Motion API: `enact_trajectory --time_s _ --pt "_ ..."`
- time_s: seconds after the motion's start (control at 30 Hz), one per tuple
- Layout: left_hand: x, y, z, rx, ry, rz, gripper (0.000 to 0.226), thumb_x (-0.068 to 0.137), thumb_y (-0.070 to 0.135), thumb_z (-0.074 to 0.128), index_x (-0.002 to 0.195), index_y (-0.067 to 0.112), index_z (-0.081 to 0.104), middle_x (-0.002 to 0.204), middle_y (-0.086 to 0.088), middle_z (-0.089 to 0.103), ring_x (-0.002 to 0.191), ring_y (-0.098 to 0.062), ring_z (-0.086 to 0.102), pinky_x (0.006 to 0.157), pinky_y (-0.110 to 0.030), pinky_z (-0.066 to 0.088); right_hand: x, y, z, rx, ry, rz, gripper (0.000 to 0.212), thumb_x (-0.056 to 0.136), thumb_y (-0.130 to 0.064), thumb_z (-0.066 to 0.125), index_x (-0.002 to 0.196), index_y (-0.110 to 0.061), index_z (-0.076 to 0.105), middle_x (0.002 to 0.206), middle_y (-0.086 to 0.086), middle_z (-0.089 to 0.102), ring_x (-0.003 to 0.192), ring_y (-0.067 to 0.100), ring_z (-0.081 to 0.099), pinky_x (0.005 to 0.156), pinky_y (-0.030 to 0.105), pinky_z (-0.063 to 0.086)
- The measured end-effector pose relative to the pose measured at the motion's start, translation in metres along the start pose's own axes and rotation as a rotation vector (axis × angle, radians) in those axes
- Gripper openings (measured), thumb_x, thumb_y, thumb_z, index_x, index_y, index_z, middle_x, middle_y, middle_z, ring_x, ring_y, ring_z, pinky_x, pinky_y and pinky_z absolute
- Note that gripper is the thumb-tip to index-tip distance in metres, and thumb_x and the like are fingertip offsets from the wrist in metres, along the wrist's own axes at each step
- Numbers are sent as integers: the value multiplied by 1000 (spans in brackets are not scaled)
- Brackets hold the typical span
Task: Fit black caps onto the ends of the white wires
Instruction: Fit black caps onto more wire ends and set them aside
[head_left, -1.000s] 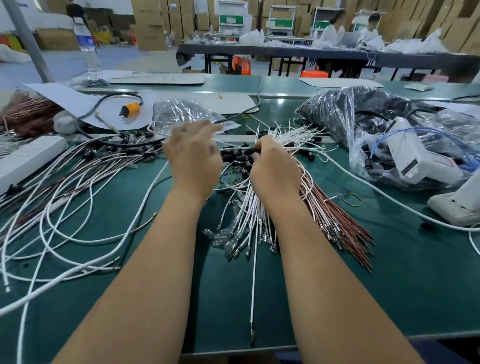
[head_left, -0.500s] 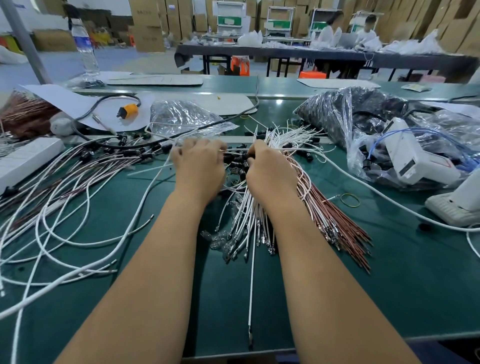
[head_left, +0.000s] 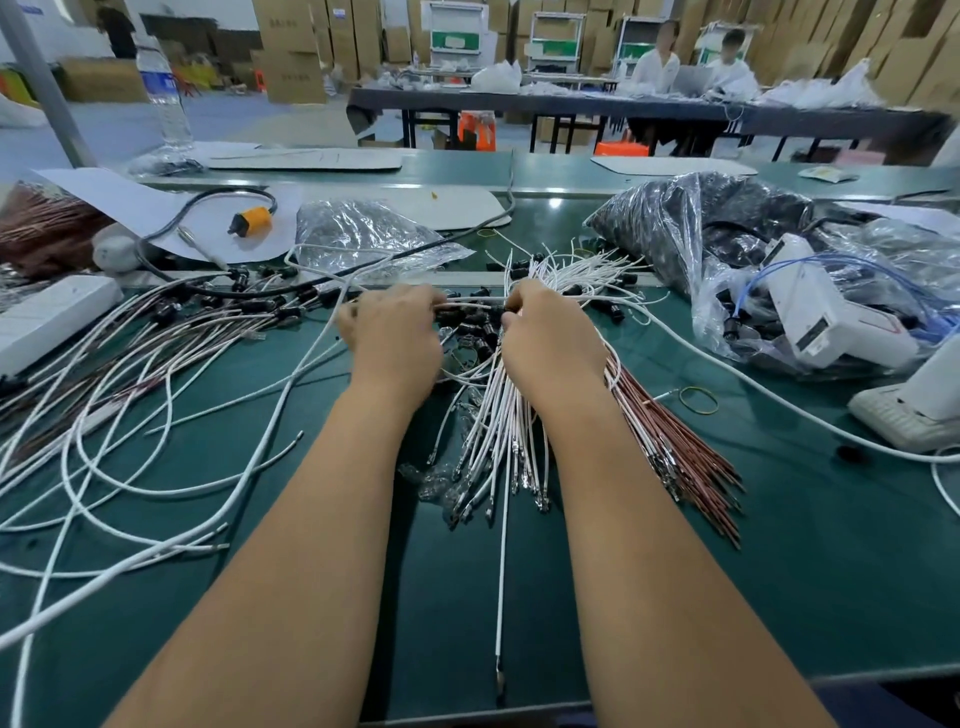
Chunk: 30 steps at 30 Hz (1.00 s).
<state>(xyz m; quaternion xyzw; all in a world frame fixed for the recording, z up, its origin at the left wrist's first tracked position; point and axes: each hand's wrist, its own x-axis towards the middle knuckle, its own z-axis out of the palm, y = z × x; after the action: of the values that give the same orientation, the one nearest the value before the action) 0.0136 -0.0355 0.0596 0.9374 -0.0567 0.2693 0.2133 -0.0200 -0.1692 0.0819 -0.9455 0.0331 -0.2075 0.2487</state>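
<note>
Across the green tabletop (head_left: 779, 571), white wires (head_left: 498, 415) lie in a bundle between the two forearms, with brown wires (head_left: 675, 441) fanned just to their right and more white wires looped over the left side. Black caps (head_left: 478, 327) are scattered just beyond the hands. The left hand (head_left: 395, 338) and right hand (head_left: 550, 338) sit close together, fingers curled; they seem to pinch a single white wire stretched between them, though the fingertips are hidden. A clear bag of dark parts (head_left: 675, 223) rests at the far right, a water bottle (head_left: 166, 93) at the far left. Behind, cardboard boxes (head_left: 291, 52) stack against the walls of the room.
</note>
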Motion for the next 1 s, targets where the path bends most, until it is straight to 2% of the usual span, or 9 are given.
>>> enact_trajectory --time_s 0.07,0.13,0.23,0.33,0.5,0.63,0.73,0.87,1.0 --pt "-1 11 1 -240 -6 116 29 94 9 48 113 20 68 104 -2 68 102 -27 55 94 -39 37 -1 -4 3 98 5 -49 10 96 -15 49 103 -16 57 82 -1 55 81 22 53 65 32 37" --pt "-2 13 2 -410 -48 99 25 93 5 50 105 13 70 93 -7 70 88 -29 60 83 -40 47 -1 -4 4 121 16 -58 10 97 -16 50 103 -16 57 85 0 57 82 22 54 66 33 41" --pt "1 -1 3 -421 -55 -50 28 93 2 43 96 13 69 80 -2 63 71 -25 56 68 -35 45 0 0 6 115 21 -23 10 96 -15 50 103 -15 57 85 0 57 81 22 54 67 32 39" --pt "1 -4 1 -442 -91 -41 25 93 3 47 98 13 69 84 -3 66 65 -16 54 59 -27 42 0 1 8 173 -6 -28 10 96 -12 51 103 -13 58 89 3 60 84 22 54 68 31 38" --pt "-1 8 -2 -667 -106 15 16 90 5 58 98 10 71 81 -1 69 75 -10 65 72 -19 51 0 -2 9 308 22 -94 13 93 -13 57 105 -12 63 97 5 67 90 19 60 78 33 48" --pt "3 0 -3 -718 -84 -55 10 90 7 61 89 10 70 70 5 65 55 6 52 56 -6 38 2 0 11 391 118 -54 16 90 -11 63 106 -12 63 87 -4 61 78 11 56 66 15 40" --pt "4 -2 -3 -778 -93 -94 11 91 7 60 85 11 68 67 5 63 47 6 48 51 -5 34 4 1 10 436 166 -27 9 92 -11 61 99 -11 66 84 -3 63 81 13 59 70 21 44" --pt "3 -2 -2 -800 -111 -122 10 92 10 60 87 14 67 71 0 65 46 5 47 49 -7 36 3 0 8 494 178 -25 15 94 -6 56 100 -10 69 88 -1 67 84 14 63 77 27 51" --pt "2 -4 -3 -848 -116 -146 10 92 12 61 91 21 64 73 -2 68 54 4 54 53 -7 40 2 0 8 544 220 -18 13 93 -9 59 98 -12 70 83 -7 64 79 8 61 74 21 50"
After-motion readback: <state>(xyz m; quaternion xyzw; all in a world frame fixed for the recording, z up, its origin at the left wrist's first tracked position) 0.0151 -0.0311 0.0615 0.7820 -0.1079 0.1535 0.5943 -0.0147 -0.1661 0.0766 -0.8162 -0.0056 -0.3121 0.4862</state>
